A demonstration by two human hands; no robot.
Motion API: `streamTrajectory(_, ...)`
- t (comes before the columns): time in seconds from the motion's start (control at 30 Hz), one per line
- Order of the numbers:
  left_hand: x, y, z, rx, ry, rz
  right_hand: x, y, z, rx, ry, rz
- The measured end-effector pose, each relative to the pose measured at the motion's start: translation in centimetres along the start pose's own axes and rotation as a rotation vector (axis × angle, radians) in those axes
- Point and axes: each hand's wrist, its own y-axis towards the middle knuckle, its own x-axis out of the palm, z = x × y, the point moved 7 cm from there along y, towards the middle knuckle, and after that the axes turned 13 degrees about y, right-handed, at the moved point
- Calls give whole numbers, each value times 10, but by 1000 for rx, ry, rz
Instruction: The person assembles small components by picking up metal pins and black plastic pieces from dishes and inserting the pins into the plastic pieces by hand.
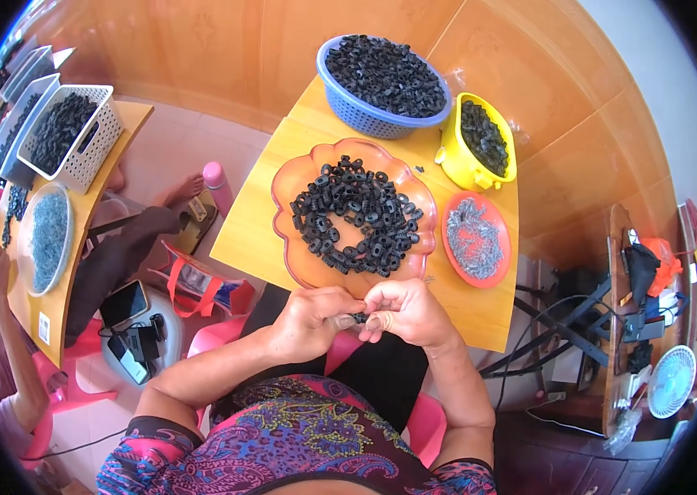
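Note:
My left hand and my right hand meet at the near edge of the table, fingers closed. Between their fingertips is a small black part, mostly covered by thumbs and fingers. Just beyond them lies an orange scalloped tray with many small black oval parts heaped in a rough ring. To the right of it, a red oval dish holds a pile of small silvery pieces, too fine to name.
A blue basket and a yellow bucket, both full of black parts, stand at the table's far side. At left, a co-worker's arm is beside another table with a white basket. A pink bottle stands between the tables.

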Motion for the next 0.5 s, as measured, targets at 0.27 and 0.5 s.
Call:
streamTrajectory(0.27, -5, 8, 5, 12, 15, -26, 2, 4, -13, 7, -33, -28)
streamTrajectory(0.5, -15, 2, -6, -83, 29, 159, -38, 62, -73, -197, -174, 103)
